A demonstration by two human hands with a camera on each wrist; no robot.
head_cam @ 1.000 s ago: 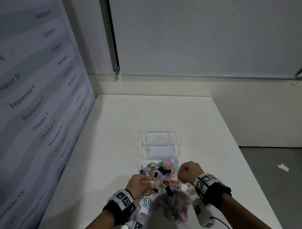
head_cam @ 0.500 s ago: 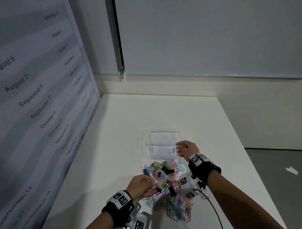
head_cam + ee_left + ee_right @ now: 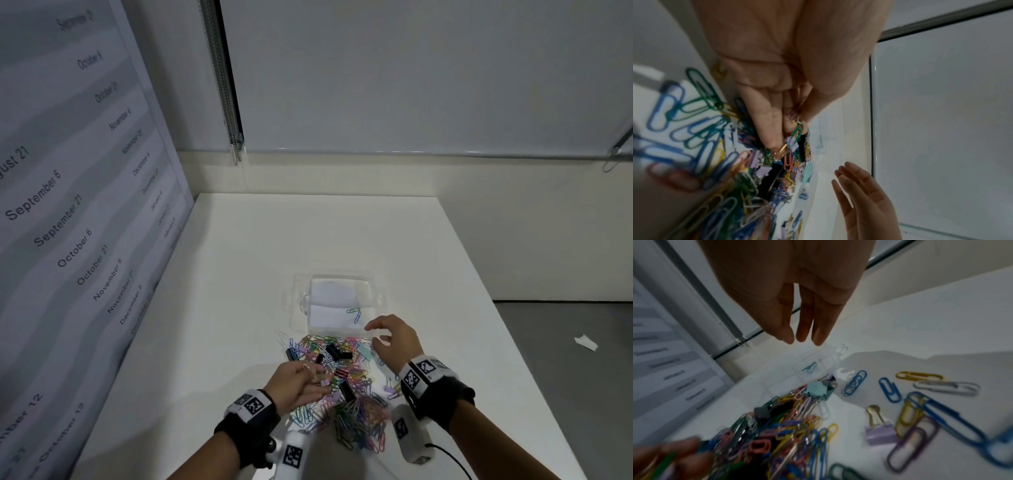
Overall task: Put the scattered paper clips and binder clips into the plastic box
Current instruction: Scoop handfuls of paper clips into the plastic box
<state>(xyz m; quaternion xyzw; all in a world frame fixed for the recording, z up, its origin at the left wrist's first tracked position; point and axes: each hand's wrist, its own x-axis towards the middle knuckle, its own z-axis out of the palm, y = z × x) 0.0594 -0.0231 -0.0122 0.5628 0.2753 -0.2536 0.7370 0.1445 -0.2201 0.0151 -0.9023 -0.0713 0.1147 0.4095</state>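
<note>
Paper clips (image 3: 346,394) mostly lie heaped on the bench (image 3: 239,274); only a couple sit in the plastic box (image 3: 334,301). Left hand (image 3: 298,385) pinches several clips, right hand (image 3: 394,339) spread, empty.

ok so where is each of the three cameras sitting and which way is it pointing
Head: worn above, looking forward and down at the white table; shows both forearms, the left hand and the right hand.
Left wrist: along the left hand, whose fingers pinch a green wire paper clip; the right hand's fingers show too.
Right wrist: along the open right hand toward the clear plastic box.
Shared: all three show the heap of coloured paper clips and binder clips.
</note>
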